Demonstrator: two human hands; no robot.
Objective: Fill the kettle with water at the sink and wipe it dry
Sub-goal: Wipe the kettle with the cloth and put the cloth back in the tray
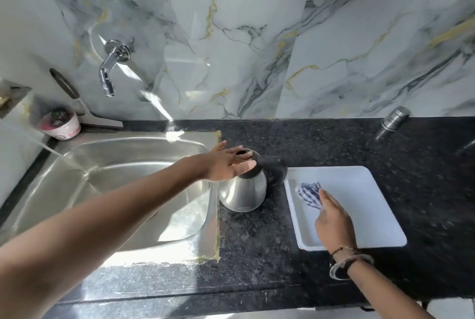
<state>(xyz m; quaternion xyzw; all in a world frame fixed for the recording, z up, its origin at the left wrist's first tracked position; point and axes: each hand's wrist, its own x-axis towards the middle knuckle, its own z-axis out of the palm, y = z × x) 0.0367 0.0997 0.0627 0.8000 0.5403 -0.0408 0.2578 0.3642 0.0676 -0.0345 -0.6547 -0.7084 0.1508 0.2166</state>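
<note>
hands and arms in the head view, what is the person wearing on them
Both arms are bare with no sleeves in view. The left hand and its wrist carry nothing. The wrist of the right hand wears a thin dark beaded thread and, just behind it, a pale bangle beside a dark band.

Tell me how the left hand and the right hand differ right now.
The left hand is spread open over the kettle top; the right hand reaches down onto the striped cloth in the white tray. The right wrist wears bangles; the left is bare. Neither shows a closed grip.
</note>
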